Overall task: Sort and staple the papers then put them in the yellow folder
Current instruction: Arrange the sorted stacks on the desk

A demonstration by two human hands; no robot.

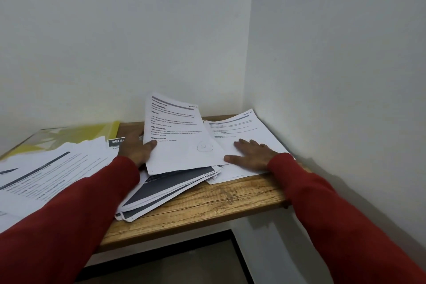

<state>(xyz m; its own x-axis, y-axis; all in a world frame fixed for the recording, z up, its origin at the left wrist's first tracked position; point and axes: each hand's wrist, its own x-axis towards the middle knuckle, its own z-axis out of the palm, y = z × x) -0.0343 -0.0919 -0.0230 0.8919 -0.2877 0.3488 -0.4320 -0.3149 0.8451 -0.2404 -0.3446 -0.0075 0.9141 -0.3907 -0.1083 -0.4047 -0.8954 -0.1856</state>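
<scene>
My left hand (138,147) grips the left edge of a printed white sheet (179,136), thumb on top, and tilts its far end up off the table. My right hand (250,153) lies flat, fingers spread, on a second stack of white papers (239,131) at the table's right corner. Under the lifted sheet lies a fanned pile of papers with dark grey headers (166,189). More printed papers (50,173) spread over the left side. The yellow folder (76,137) lies at the back left, partly under those papers. No stapler is visible.
The wooden table (207,203) stands in a corner, with white walls close behind and on the right. Its front edge runs diagonally; the dark-header pile overhangs it slightly. Below the table is a dark frame and floor.
</scene>
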